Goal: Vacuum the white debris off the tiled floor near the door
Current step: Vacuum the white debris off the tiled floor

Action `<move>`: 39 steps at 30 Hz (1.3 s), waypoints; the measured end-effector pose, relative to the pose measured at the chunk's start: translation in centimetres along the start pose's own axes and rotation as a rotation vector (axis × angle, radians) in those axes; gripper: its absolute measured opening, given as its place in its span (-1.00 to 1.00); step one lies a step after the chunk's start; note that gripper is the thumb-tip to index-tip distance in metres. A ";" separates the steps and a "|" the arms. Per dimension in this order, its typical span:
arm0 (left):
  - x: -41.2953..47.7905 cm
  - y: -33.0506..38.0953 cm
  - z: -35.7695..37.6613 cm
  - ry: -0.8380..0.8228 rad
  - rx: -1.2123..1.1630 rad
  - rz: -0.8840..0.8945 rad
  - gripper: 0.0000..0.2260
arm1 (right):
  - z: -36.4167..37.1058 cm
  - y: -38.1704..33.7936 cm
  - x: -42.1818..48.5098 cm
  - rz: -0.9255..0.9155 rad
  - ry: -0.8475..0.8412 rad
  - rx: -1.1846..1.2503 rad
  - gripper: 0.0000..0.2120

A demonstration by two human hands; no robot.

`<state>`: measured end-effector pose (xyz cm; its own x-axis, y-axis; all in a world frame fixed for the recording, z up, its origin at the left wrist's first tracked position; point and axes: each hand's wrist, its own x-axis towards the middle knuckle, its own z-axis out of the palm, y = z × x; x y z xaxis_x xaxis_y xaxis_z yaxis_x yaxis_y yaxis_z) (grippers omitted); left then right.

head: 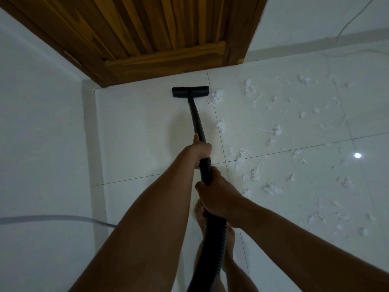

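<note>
Black wand clamped in both my fists: left hand forward, seemingly to steer, right hand behind at the hose joint to push. That sets the nozzle flat near the door, its right end just beside white debris strewn rightward across the tiled floor.

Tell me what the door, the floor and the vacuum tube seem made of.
Door: wood, probably varnished; streaky grain on brown and amber planks.
Floor: glossy white tile, perhaps ceramic; thin joint lines and a reflected light spot.
Vacuum tube: matte black, plastic or coated metal; the look leaves it open.
</note>
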<state>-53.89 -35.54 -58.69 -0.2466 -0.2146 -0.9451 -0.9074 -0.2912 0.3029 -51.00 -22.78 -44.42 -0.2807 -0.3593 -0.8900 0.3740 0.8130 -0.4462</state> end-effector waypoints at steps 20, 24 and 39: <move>3.3 4.6 0.8 -0.040 -0.005 0.058 -0.29 | -2.5 -1.3 4.5 0.009 0.061 0.021 -0.39; 4.1 5.0 1.5 -0.032 -0.012 0.076 -0.29 | -3.1 -0.8 5.8 0.018 0.071 0.003 -0.38; -0.2 1.2 1.4 -0.003 -0.064 0.010 -0.27 | -2.5 -0.4 0.0 0.018 -0.046 -0.079 -0.32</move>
<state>-55.42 -34.52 -58.30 -0.2569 -0.2146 -0.9423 -0.8813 -0.3482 0.3196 -53.40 -21.92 -44.00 -0.2328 -0.3633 -0.9021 0.3076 0.8525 -0.4227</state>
